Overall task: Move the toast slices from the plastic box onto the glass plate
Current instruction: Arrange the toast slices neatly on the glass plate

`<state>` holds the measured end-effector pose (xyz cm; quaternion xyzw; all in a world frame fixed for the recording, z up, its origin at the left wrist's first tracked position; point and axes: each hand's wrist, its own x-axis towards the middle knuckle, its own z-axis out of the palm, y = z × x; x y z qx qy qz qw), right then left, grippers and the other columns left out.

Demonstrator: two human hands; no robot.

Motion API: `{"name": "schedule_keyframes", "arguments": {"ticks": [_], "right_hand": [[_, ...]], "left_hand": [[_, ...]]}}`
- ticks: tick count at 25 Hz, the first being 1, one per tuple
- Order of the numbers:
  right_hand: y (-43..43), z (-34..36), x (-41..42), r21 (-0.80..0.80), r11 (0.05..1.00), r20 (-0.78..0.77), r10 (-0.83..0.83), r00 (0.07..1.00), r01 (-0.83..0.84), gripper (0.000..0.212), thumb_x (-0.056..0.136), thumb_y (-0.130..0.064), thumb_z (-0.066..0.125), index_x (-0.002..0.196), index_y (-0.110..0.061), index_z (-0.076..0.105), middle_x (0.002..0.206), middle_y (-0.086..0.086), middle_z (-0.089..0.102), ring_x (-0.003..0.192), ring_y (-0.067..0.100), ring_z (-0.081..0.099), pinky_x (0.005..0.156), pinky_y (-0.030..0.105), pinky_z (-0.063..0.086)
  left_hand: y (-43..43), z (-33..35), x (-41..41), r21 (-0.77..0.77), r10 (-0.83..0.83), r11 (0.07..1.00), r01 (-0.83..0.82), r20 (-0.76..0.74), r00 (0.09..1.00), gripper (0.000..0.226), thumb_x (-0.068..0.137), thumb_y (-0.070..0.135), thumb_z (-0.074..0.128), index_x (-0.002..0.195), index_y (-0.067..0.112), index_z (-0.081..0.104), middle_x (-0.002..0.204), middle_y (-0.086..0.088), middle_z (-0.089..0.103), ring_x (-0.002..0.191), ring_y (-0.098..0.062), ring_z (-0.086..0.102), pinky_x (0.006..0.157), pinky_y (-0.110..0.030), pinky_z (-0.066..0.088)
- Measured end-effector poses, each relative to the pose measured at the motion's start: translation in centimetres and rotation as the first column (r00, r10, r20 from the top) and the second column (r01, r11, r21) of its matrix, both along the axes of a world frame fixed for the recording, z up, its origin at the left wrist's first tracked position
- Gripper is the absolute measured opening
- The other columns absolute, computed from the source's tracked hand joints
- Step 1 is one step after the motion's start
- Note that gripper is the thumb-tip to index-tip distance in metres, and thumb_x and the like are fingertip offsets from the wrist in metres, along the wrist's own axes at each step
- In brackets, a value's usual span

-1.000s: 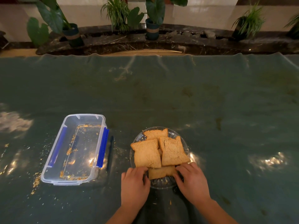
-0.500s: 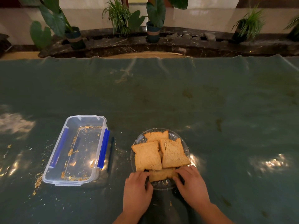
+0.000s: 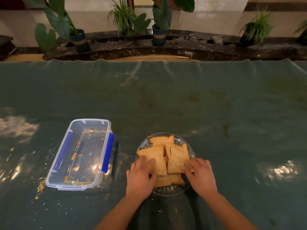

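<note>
The clear plastic box (image 3: pixel 89 121) with blue side clips sits on the left, holding only crumbs. To its right the glass plate (image 3: pixel 167 193) carries several toast slices: one at the back (image 3: pixel 162 140), a left one (image 3: pixel 155 156), a right one (image 3: pixel 177 156) and one underneath at the near side (image 3: pixel 167 180). My left hand (image 3: pixel 140 178) lies over the near left corner of the left slice, fingers curled on it. My right hand (image 3: pixel 200 175) pinches the near right corner of the right slice.
A thin dark stick (image 3: pixel 115 157) lies along the box's right side. Crumbs (image 3: pixel 40 186) are scattered around the box. The green table cover (image 3: pixel 216 113) stretches far back; potted plants (image 3: pixel 159 35) stand on a dark ledge beyond it.
Both hands have moved forward from the plate's near rim onto the top two slices. The box and plate have stayed in place.
</note>
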<state>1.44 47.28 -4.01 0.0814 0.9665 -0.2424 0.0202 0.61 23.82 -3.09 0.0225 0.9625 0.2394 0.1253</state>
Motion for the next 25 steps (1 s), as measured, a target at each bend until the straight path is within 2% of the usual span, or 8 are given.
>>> {"name": "schedule_keyframes", "arguments": {"ticks": [4, 7, 9, 11, 13, 17, 20, 25], "right_hand": [[0.2, 0.1, -0.1, -0.057, 0.998, 0.022, -0.03, 0.999, 0.031, 0.027, 0.088, -0.04, 0.065, 0.111, -0.026, 0.07, 0.115, -0.007, 0.065, 0.11, 0.015, 0.044, 0.089, 0.026, 0.04], [-0.1, 0.6, -1.2, -0.072, 0.995, 0.058, -0.06, 0.997, 0.064, 0.038, 0.089, -0.038, 0.064, 0.123, -0.022, 0.062, 0.119, -0.005, 0.066, 0.116, 0.018, 0.044, 0.089, 0.03, 0.045], [-0.4, 0.9, -2.1, -0.108, 0.991, 0.097, -0.069, 0.993, 0.079, 0.041, 0.09, -0.038, 0.062, 0.127, -0.021, 0.058, 0.113, -0.005, 0.067, 0.119, 0.02, 0.043, 0.084, 0.032, 0.047], [-0.7, 1.1, -2.6, -0.158, 0.983, 0.132, -0.076, 0.988, 0.097, 0.037, 0.091, -0.039, 0.061, 0.124, -0.022, 0.059, 0.101, -0.009, 0.065, 0.12, 0.019, 0.043, 0.077, 0.031, 0.045], [-0.8, 1.1, -2.7, -0.182, 0.977, 0.142, -0.086, 0.986, 0.112, 0.033, 0.091, -0.04, 0.06, 0.119, -0.023, 0.061, 0.097, -0.014, 0.061, 0.119, 0.018, 0.043, 0.074, 0.029, 0.041], [-0.1, 1.0, -2.2, -0.211, 0.97, 0.144, -0.093, 0.985, 0.122, 0.035, 0.09, -0.036, 0.063, 0.123, -0.023, 0.061, 0.108, -0.011, 0.065, 0.118, 0.017, 0.047, 0.078, 0.026, 0.042], [0.2, 1.0, -1.9, -0.205, 0.97, 0.137, -0.105, 0.985, 0.132, 0.039, 0.091, -0.033, 0.064, 0.127, -0.02, 0.061, 0.122, -0.003, 0.066, 0.118, 0.018, 0.05, 0.087, 0.027, 0.042], [0.5, 1.7, -1.6, -0.223, 0.967, 0.105, -0.101, 0.989, 0.122, 0.033, 0.092, -0.022, 0.061, 0.124, -0.015, 0.062, 0.125, 0.003, 0.065, 0.112, 0.019, 0.058, 0.092, 0.033, 0.047]], "left_hand": [[0.2, -0.3, -0.2, 0.057, 0.039, 0.998, -0.038, -0.008, 0.999, 0.051, 0.088, 0.04, 0.054, 0.139, 0.039, 0.045, 0.158, 0.0, 0.025, 0.139, -0.015, 0.03, 0.115, -0.048, 0.02], [0.6, 0.1, -0.5, 0.194, 0.131, 0.972, -0.129, 0.004, 0.991, 0.055, 0.084, 0.031, 0.062, 0.137, 0.031, 0.047, 0.155, 0.001, 0.027, 0.115, 0.001, 0.035, 0.116, -0.046, 0.02], [0.6, 0.3, -0.7, 0.242, 0.179, 0.953, -0.181, 0.031, 0.983, 0.059, 0.081, 0.028, 0.064, 0.138, 0.028, 0.045, 0.153, 0.002, 0.029, 0.117, -0.004, 0.04, 0.115, -0.046, 0.02], [0.7, 0.4, -0.7, 0.262, 0.19, 0.945, -0.197, 0.052, 0.98, 0.062, 0.081, 0.028, 0.065, 0.139, 0.028, 0.043, 0.152, 0.003, 0.03, 0.123, -0.008, 0.039, 0.115, -0.047, 0.02], [0.6, 0.5, -0.5, 0.269, 0.182, 0.944, -0.192, 0.064, 0.981, 0.063, 0.081, 0.028, 0.065, 0.139, 0.028, 0.042, 0.151, 0.004, 0.03, 0.126, -0.009, 0.039, 0.115, -0.048, 0.02], [0.3, 0.6, -0.2, 0.276, 0.182, 0.942, -0.192, 0.064, 0.981, 0.063, 0.082, 0.028, 0.067, 0.14, 0.028, 0.043, 0.151, 0.006, 0.031, 0.131, -0.013, 0.039, 0.116, -0.051, 0.022], [-0.2, 0.7, -0.1, 0.309, 0.226, 0.922, -0.231, 0.053, 0.973, 0.06, 0.081, 0.02, 0.068, 0.137, 0.024, 0.047, 0.146, 0.002, 0.039, 0.13, -0.018, 0.044, 0.113, -0.055, 0.034], [-0.9, 1.6, -0.5, 0.323, 0.261, 0.912, -0.251, 0.013, 0.965, 0.056, 0.081, 0.014, 0.067, 0.134, 0.022, 0.05, 0.138, 0.0, 0.047, 0.121, -0.019, 0.052, 0.105, -0.047, 0.046]]}}
